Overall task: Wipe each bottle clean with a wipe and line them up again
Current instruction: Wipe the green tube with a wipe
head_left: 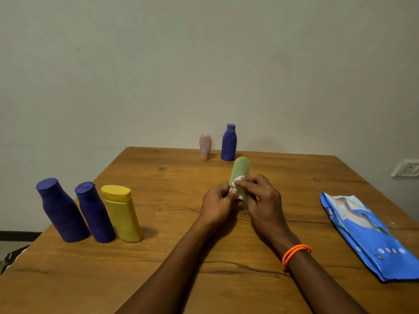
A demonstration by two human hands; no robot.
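From the head camera, the green bottle point(239, 172) is held just above the middle of the worktop point(158, 268), tilted with its rounded end toward twelve o'clock. The left hand point(217, 205) grips its lower part, fingers curled around it, probably to steady it while it is rubbed. The right hand point(260, 200) pinches a white wipe point(239, 179) against the bottle's side, fingers clamped on the wipe, so this looks like the wiping step in progress.

At nine o'clock from the hands stand two dark blue bottles point(62, 214) and, touching the nearer one, a yellow bottle point(122, 215), close together in a row. At twelve o'clock, near the far edge, a pink bottle point(205, 146) and another blue bottle point(229, 142) stand apart from that row. Which group is already cleaned I cannot tell.

The blue wipe pack point(367, 236) lies flat at three o'clock, within easy reach of the right hand.
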